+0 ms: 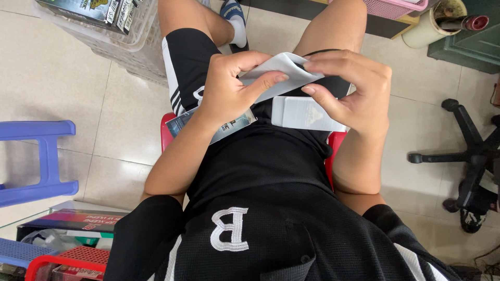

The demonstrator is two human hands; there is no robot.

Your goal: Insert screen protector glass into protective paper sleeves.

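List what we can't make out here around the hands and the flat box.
- Flat box, head view: far end covered by left hand and right hand.
- Red stool: seat hidden under the person.
- Clear crate: cut by top edge.
- Office chair base: cut by right edge.

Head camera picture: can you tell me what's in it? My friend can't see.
Both hands, left hand and right hand, hold a flat grey-white cardboard box over the lap of a seated person in black clothes. A blue plastic stool stands nearby on the tiled floor.
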